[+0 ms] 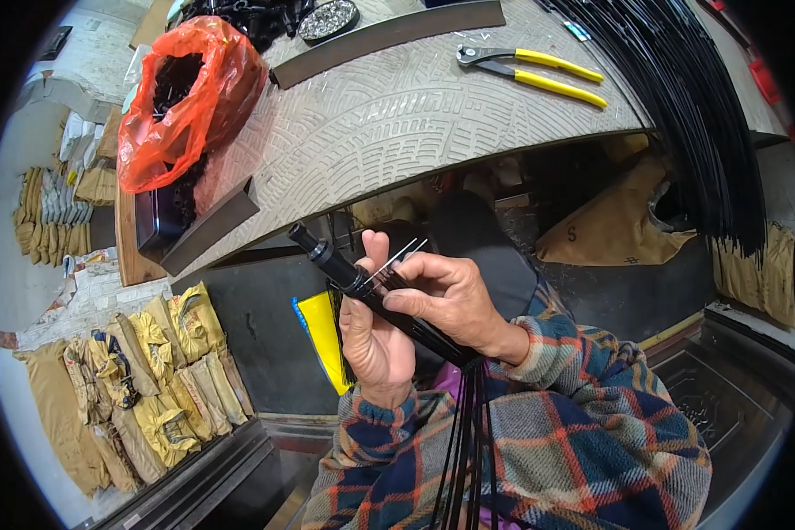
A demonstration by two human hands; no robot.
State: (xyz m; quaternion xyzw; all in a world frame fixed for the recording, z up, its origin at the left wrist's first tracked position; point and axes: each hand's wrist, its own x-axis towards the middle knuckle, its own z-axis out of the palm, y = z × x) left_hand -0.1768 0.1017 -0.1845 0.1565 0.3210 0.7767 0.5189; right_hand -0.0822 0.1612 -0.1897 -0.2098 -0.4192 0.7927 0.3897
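A black umbrella frame (329, 258) slants across my lap, its knobbed end pointing up and left toward the table. Thin black ribs (468, 442) trail from it down over my clothes. My left hand (378, 346) is closed around the frame below the knobbed end, with fingertips showing behind it. On its other side, my right hand (450, 305) pinches at the ribs with thumb and forefinger. A pair of thin pale wires (405, 256) sticks out past those fingers; where they join the frame is hidden.
On the table (371, 132) lie yellow-handled pliers (534, 75), a red plastic bag (194, 97) of black parts, a metal strip (389, 40) and a round tin (329, 19). Long black rods (707, 132) hang over its right edge. Brown sacks (614, 225) lie below.
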